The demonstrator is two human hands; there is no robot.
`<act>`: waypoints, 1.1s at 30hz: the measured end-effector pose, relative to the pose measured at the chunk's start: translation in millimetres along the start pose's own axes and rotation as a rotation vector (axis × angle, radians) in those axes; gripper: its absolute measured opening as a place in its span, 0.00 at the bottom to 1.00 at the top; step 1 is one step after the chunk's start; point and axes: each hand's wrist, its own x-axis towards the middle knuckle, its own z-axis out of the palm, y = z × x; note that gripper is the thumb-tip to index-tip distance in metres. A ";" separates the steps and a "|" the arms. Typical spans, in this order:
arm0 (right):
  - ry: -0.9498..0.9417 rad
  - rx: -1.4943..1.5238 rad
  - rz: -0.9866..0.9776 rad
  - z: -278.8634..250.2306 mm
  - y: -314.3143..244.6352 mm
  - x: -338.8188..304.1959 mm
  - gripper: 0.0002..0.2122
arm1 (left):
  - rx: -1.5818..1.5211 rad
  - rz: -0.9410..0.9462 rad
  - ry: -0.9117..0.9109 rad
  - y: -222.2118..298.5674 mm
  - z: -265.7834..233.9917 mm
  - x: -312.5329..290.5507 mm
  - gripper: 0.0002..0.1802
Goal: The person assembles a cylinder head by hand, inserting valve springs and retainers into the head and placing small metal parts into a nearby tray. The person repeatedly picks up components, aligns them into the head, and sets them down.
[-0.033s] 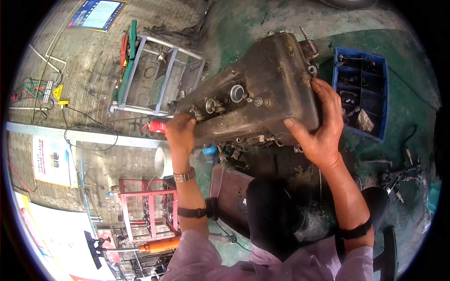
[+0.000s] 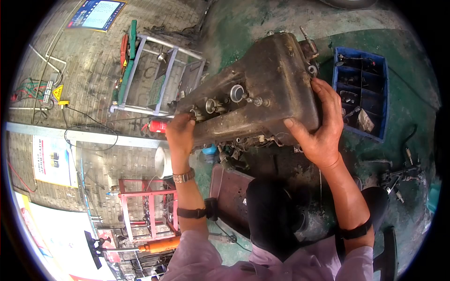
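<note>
A dark, grimy engine valve cover (image 2: 276, 70) lies at a slant in front of me, its wide end at the far right. Along its recess several round plug holes show, one with a bright metal rim. My left hand (image 2: 180, 133) grips the narrow left end, fingers curled over the edge and partly hidden. At the wide end my right hand (image 2: 323, 126) clasps the side, thumb on the near face and fingers on the right edge. Engine parts (image 2: 234, 157) show just under the cover's near edge; whether the cover is seated on them I cannot tell.
Right of the engine, a blue divided bin (image 2: 385, 93) holds small parts. Loose metal parts (image 2: 403, 178) lie on the green floor. A brown tray (image 2: 225, 187) sits near my knee. Leftward are a metal rack (image 2: 136, 70), a red extinguisher (image 2: 157, 126) and a red frame (image 2: 150, 210).
</note>
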 end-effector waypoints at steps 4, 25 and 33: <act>0.004 0.007 -0.002 -1.0 -0.5 0.6 0.36 | -0.154 -0.071 0.045 -3.5 1.5 -0.9 0.11; 0.015 0.009 -0.009 -0.1 -1.3 0.8 0.36 | 0.225 -0.150 -0.094 11.1 -2.5 4.6 0.12; 0.020 0.023 -0.015 0.4 0.0 0.9 0.37 | -0.086 -0.024 -0.037 2.8 -0.4 0.6 0.12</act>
